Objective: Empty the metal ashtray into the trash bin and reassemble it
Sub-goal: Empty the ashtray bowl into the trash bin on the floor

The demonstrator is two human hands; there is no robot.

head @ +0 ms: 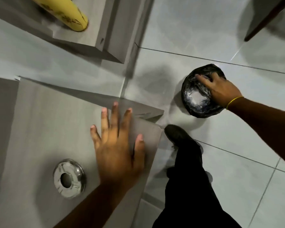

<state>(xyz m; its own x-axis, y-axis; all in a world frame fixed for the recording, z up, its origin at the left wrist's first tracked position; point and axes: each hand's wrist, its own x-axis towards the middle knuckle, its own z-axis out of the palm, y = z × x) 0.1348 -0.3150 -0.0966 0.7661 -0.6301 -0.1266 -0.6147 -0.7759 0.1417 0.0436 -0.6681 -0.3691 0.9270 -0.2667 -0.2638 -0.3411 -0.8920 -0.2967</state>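
Observation:
The metal ashtray lid point(77, 171), a shiny disc with a round hole in its middle, lies on the grey table point(48, 120) near the front. My left hand point(117, 153) hovers flat over the table to the right of the lid, fingers spread, holding nothing. The small trash bin point(202, 111), lined with a black bag, stands on the floor to the right of the table corner. My right hand point(220, 91) reaches over its mouth and grips a shiny metal piece, apparently the ashtray bowl point(201, 87), mostly hidden under the fingers. Something pale lies inside the bin.
A second grey surface point(82, 35) at the upper left carries a yellow cylinder point(69, 14). My dark shoe point(178, 134) and trouser leg stand between the table corner and the bin. Dark furniture point(266, 17) juts in at the top right. The floor is pale tile.

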